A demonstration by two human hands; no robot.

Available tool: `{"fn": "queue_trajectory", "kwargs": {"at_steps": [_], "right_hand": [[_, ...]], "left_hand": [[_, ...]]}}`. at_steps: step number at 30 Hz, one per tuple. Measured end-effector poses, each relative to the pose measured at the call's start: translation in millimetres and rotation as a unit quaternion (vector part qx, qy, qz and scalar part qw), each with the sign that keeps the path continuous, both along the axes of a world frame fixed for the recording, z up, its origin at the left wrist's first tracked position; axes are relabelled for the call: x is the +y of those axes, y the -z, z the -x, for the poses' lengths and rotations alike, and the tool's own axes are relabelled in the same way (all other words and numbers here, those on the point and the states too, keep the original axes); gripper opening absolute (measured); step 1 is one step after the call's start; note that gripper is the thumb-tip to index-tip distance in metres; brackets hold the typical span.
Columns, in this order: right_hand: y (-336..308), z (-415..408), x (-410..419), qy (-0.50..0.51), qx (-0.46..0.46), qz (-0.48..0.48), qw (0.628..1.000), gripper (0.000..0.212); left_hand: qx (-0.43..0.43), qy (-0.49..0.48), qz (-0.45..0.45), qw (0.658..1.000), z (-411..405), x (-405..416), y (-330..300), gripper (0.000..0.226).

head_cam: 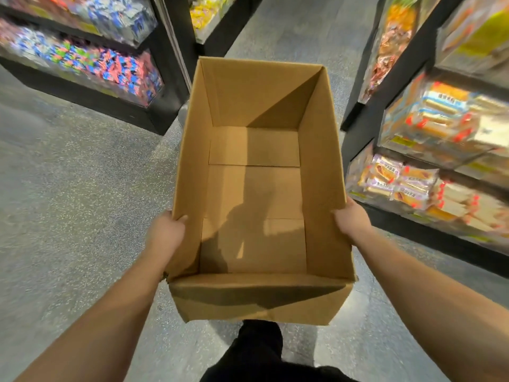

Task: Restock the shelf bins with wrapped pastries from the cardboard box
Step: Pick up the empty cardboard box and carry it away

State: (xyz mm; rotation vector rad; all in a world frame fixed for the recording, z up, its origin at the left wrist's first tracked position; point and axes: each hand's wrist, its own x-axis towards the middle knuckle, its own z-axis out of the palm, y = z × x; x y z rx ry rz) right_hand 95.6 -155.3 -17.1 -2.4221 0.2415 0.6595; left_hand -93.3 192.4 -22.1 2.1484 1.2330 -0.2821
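An open brown cardboard box (256, 150) is held in the air in front of me, and its inside is bare. My left hand (165, 232) grips the left wall, thumb hooked over the rim. My right hand (352, 219) grips the right wall the same way. Wrapped pastries (399, 183) lie in clear shelf bins (440, 128) to my right, blurred by motion.
Black shelving with clear bins of colourful wrapped sweets (104, 64) stands at the left. Another black unit with yellow packets (203, 15) is straight ahead. Speckled grey floor (68, 202) runs between the shelves. My dark trouser leg (259, 351) shows below the box.
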Motion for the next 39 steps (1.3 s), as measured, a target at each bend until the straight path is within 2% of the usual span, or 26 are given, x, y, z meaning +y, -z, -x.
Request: {"fn": "queue_trajectory", "kwargs": {"at_steps": [7,10,15,19,26,31,35,39], "right_hand": [[-17,59,-97,0.045,-0.029,-0.016,0.998,0.037],[-21,94,-153,0.08,-0.033,-0.023,0.996,0.038],[-29,163,-261,0.138,-0.041,-0.023,0.989,0.042],[-35,229,-358,0.186,-0.047,-0.021,0.981,0.043],[-52,340,-520,0.311,-0.051,0.0,0.949,0.042],[-63,404,-608,0.411,-0.064,0.007,0.909,0.039],[-73,437,-665,0.475,-0.073,0.023,0.877,0.038],[-85,455,-727,0.539,-0.091,0.038,0.837,0.033]], "left_hand": [[0.027,0.073,-0.065,0.995,25,-86,-45,0.046],[0.019,0.09,-0.041,0.995,30,-139,-60,0.043],[0.002,0.124,-0.029,0.992,46,-225,-48,0.045],[-0.002,0.191,-0.035,0.981,63,-312,-42,0.047],[-0.003,0.342,-0.015,0.94,59,-481,-47,0.054],[-0.051,0.421,0.055,0.904,38,-590,-48,0.035],[-0.081,0.504,0.031,0.859,29,-679,-65,0.029],[-0.079,0.574,-0.003,0.815,5,-775,-73,0.035]]}}
